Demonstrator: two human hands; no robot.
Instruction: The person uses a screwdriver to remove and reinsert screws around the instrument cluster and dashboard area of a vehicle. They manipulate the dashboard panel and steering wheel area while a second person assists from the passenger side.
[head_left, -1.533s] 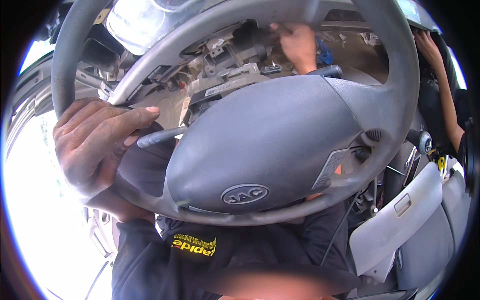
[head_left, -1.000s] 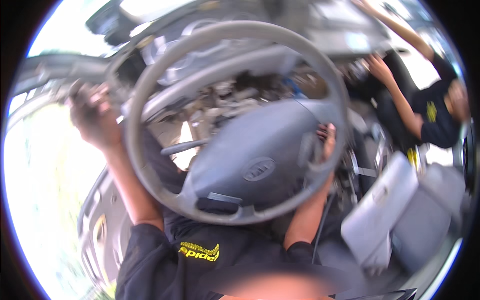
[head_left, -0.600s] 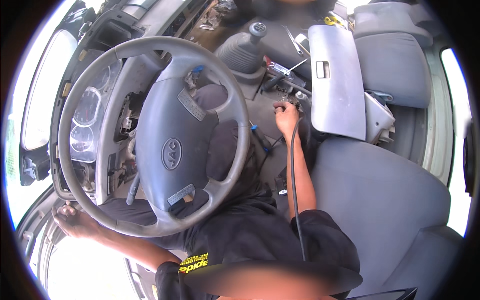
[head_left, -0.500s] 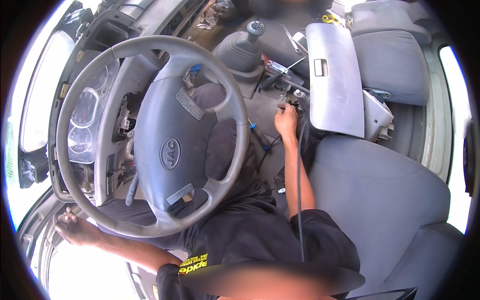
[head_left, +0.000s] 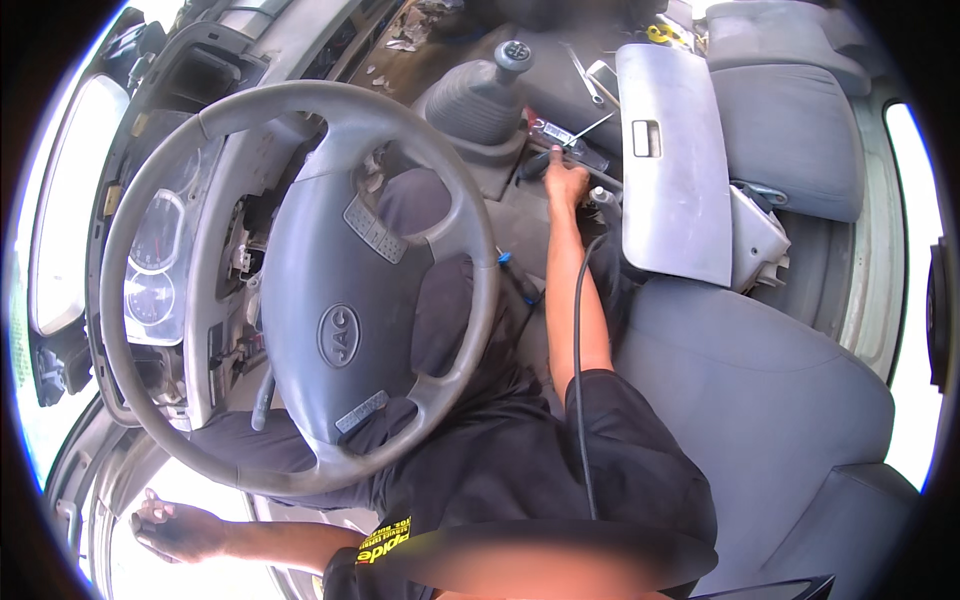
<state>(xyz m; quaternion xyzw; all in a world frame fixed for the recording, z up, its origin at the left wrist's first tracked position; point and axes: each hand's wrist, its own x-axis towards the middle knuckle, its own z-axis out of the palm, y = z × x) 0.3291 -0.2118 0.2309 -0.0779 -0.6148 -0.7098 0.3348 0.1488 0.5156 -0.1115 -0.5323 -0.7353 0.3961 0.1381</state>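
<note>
My right hand [head_left: 566, 185] stretches forward to the floor beside the gear stick [head_left: 488, 92]. Its fingertips lie on a clear-handled screwdriver [head_left: 572, 141] and a dark object beside it; I cannot tell whether they grip. My left hand [head_left: 172, 529] hangs low at the left by the door, fingers loosely spread and holding nothing. The grey steering wheel [head_left: 300, 280] fills the middle, over my lap. A black cable [head_left: 577, 380] runs along my right arm toward the floor.
A loose grey glovebox lid [head_left: 675, 165] lies across the passenger seat [head_left: 790, 130]. The instrument cluster [head_left: 150, 265] sits behind the wheel, with trim removed around the column. A small blue-tipped tool [head_left: 512, 272] lies near my knee. Loose tools lie on the floor ahead.
My right hand has reached further forward, from the seat edge to the screwdriver by the gear stick. My left hand has dropped slightly. The view swung down from the wheel earlier.
</note>
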